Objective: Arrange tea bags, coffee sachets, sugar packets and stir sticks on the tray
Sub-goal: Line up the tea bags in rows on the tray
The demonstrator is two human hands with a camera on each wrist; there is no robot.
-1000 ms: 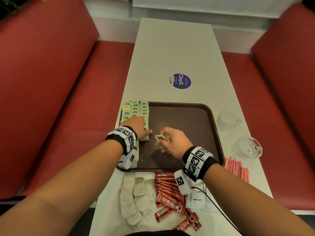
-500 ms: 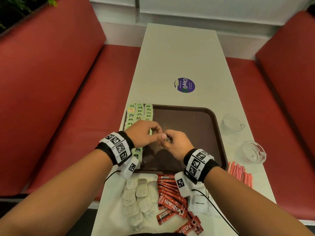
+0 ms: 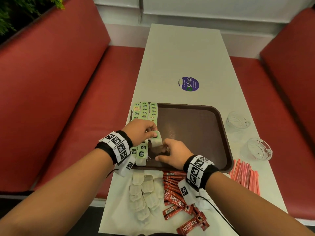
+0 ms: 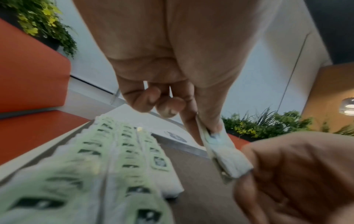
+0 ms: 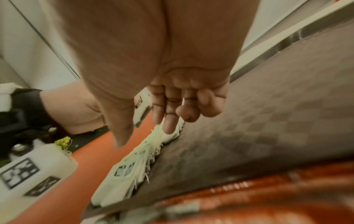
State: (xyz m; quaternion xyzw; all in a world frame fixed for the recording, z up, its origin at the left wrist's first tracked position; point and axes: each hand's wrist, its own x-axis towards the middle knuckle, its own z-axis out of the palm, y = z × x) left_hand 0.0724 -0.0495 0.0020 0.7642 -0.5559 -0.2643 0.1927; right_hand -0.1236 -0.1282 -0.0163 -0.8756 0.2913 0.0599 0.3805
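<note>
Tea bag (image 3: 156, 139) in hand sits just left of frame centre in the head view, above the left part of the brown tray (image 3: 226, 143), pinched at its green tag end between thumb and forefinger of the left hand (image 3: 139, 132); the left wrist view shows the same pinch on the bag (image 4: 220, 150), with the other fingers curled in. Right hand (image 3: 172, 154) lies below and right of it, fingers loosely bent over the tray floor; whether it touches the bag's lower edge or its string cannot be told, and it appears to hold nothing firmly. Judged handling: the bag is very light, soft and limp, a thin paper pouch that will fold or swing if held by one corner, so the stiffer tag end or both short edges are the sound places to hold, with light pressure to avoid tearing. Rows of laid tea bags (image 3: 144, 113) overlap like shingles down the tray's left side, pale green tags uppermost. Tray floor is dark, rigid and finely textured, with a raised rounded rim. Below the tray, toward the lower centre, lie loose untagged tea bags (image 3: 141, 193), off-white and crumpled, beside red glossy coffee sachets (image 3: 173, 198). Thin red stir sticks (image 3: 245, 176) lie at lower right, and two clear glass dishes (image 3: 259, 149) stand above them on the pale table (image 3: 179, 57).
</note>
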